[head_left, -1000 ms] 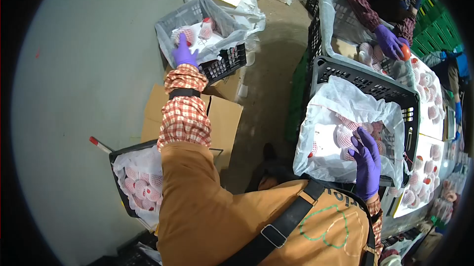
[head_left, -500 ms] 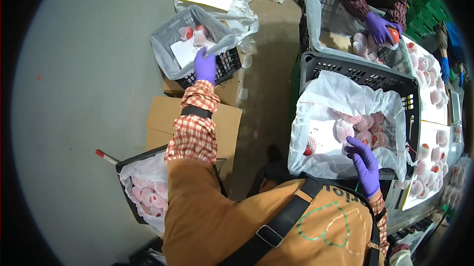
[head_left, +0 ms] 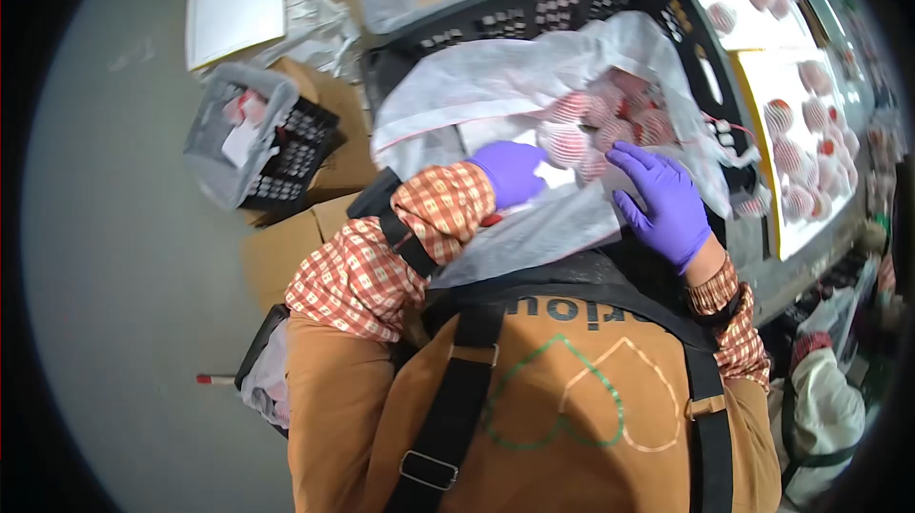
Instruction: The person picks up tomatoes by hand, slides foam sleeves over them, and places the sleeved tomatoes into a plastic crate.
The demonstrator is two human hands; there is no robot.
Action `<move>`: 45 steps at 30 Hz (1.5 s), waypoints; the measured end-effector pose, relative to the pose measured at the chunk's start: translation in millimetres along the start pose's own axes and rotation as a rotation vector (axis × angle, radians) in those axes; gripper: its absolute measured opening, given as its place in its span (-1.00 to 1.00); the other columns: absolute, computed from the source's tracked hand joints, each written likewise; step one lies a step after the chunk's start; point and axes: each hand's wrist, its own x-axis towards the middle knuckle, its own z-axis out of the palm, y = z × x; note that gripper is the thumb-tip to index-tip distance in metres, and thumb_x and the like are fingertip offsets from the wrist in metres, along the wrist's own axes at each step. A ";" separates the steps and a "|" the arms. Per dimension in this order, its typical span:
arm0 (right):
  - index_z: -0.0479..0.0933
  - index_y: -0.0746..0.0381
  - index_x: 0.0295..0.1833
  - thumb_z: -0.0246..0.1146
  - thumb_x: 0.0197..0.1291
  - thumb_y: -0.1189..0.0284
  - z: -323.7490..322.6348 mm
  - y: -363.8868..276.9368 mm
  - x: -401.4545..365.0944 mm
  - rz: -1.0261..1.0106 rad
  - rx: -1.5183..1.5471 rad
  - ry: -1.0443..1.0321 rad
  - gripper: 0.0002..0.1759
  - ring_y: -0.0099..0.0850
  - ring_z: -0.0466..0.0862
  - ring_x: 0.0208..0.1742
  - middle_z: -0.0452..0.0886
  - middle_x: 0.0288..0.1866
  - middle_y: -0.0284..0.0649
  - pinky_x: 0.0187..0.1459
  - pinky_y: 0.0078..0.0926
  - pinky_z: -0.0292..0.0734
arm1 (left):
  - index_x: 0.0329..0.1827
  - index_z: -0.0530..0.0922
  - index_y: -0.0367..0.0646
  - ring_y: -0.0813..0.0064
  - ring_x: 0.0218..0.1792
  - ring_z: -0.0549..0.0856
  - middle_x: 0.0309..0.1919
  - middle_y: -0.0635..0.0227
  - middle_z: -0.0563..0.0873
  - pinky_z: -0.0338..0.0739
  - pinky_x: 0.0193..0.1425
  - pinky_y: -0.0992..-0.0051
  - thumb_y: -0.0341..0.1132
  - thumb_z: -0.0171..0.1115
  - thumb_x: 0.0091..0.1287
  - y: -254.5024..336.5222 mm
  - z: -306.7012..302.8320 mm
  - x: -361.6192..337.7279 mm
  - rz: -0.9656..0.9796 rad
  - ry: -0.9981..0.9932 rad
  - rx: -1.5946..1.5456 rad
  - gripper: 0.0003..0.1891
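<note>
My left hand point(head_left: 515, 173), in a purple glove, reaches down into a black crate point(head_left: 457, 34) with a white liner point(head_left: 477, 80). Its fingertips are hidden below the hand, beside white paper in the crate and a patch of red. To its right lie several red fruits in foam nets point(head_left: 562, 143). My right hand point(head_left: 664, 203), also gloved in purple, hovers over the near right part of the liner with its fingers apart. It holds nothing, and its fingertips are close to the netted fruits.
A smaller lined crate point(head_left: 303, 146) with netted fruit and white paper stands on cardboard boxes at left. More netted fruits point(head_left: 791, 156) sit on a white tray point(head_left: 762, 75) at right. A white panel point(head_left: 236, 3) lies at the upper left. Another lined crate point(head_left: 265, 370) is beside my left side.
My left hand has left the small crate at left and moved right into the large crate. My view has turned toward that crate. The right hand remains near its fruits.
</note>
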 end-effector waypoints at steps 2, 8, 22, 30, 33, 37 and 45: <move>0.50 0.20 0.16 0.20 0.15 0.50 -6.9 22.1 -15.7 0.030 0.025 0.035 -0.59 -0.07 0.61 0.04 0.61 0.07 -0.08 0.07 -0.23 0.51 | 0.20 0.48 -0.18 0.07 0.06 0.63 0.08 0.04 0.62 0.50 0.14 0.21 -0.06 0.09 0.31 -16.0 3.3 38.9 -0.144 -0.058 0.106 -0.51; 0.55 0.19 0.11 0.15 0.11 0.63 -48.3 41.8 -38.4 0.033 0.189 0.256 -0.59 -0.14 0.68 -0.04 0.63 0.03 -0.08 -0.04 -0.35 0.59 | 0.19 0.49 -0.19 0.04 -0.01 0.67 -0.01 0.03 0.67 0.54 0.10 0.20 -0.04 0.08 0.29 -59.9 9.2 108.9 -0.469 0.134 0.089 -0.50; 0.53 0.26 0.15 0.08 0.18 0.64 -64.5 60.9 -62.9 0.081 0.431 0.164 -0.60 -0.32 0.65 0.05 0.61 0.10 -0.15 0.10 -0.43 0.51 | 0.27 0.42 -0.16 0.29 -0.04 0.69 -0.02 0.15 0.67 0.58 0.02 0.28 -0.03 0.18 0.28 -65.0 67.8 155.4 -0.231 0.313 -0.359 -0.44; 0.35 0.25 0.34 0.14 0.29 0.50 -59.4 34.0 -30.0 0.215 1.091 0.233 -0.51 -0.44 0.49 0.21 0.48 0.24 -0.22 0.18 -0.46 0.45 | 0.29 0.36 -0.22 0.44 0.07 0.60 0.09 0.18 0.58 0.52 0.16 0.48 -0.31 0.43 0.10 28.6 -3.6 52.6 0.010 0.566 -0.874 -0.33; 0.30 0.23 0.38 0.26 0.25 0.38 -38.7 13.7 -7.3 0.182 1.081 0.175 -0.41 -0.44 0.50 0.19 0.48 0.23 -0.18 0.15 -0.46 0.47 | 0.33 0.29 -0.22 0.40 0.07 0.60 0.09 0.16 0.56 0.52 0.18 0.46 -0.38 0.43 0.09 64.1 -14.7 5.4 0.165 0.653 -0.801 -0.28; 0.29 0.26 0.38 0.37 0.18 0.24 -1.9 -8.7 14.2 0.108 0.972 0.041 -0.28 -0.44 0.53 0.14 0.50 0.18 -0.14 0.13 -0.48 0.49 | 0.30 0.34 -0.25 0.40 0.09 0.62 0.08 0.12 0.60 0.54 0.17 0.43 -0.37 0.43 0.07 79.2 -10.9 -32.7 0.232 0.800 -0.640 -0.31; 0.28 0.27 0.39 0.16 0.27 0.52 17.4 -20.7 17.0 0.065 0.904 -0.138 -0.44 -0.40 0.54 0.15 0.45 0.30 -0.22 0.12 -0.49 0.47 | 0.35 0.34 -0.20 0.43 0.15 0.57 0.08 0.18 0.61 0.46 0.23 0.43 -0.36 0.41 0.14 36.9 4.6 -105.3 0.057 1.076 -0.772 -0.32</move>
